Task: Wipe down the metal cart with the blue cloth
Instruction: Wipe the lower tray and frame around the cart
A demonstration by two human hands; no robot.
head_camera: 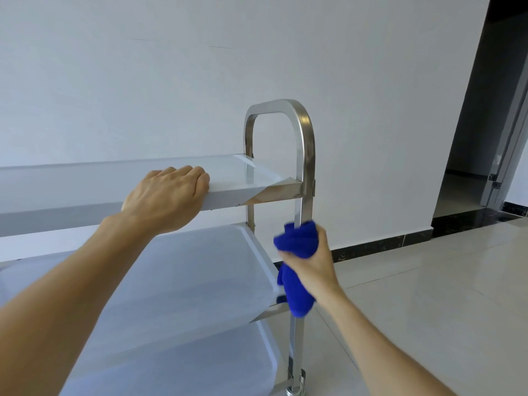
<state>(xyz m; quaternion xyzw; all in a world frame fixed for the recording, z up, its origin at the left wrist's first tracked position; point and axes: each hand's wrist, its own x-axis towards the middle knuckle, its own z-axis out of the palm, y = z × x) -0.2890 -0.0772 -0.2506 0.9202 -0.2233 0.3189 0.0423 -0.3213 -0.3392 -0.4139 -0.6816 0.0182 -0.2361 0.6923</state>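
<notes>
While the left hand [168, 192] steadies the metal cart [307, 155], fingers curled over its top shelf's near edge, the right hand [310, 261] should keep the blue cloth [297, 240] clamped round the near corner post, sliding evenly downward.

Two bare forearms, no sleeves, left hand [168, 192], right hand [310, 260]

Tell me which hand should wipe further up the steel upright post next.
Right. The right hand already grips the blue cloth against the steel upright post, while the left hand grips the top shelf's edge, probably steadying it.
</notes>
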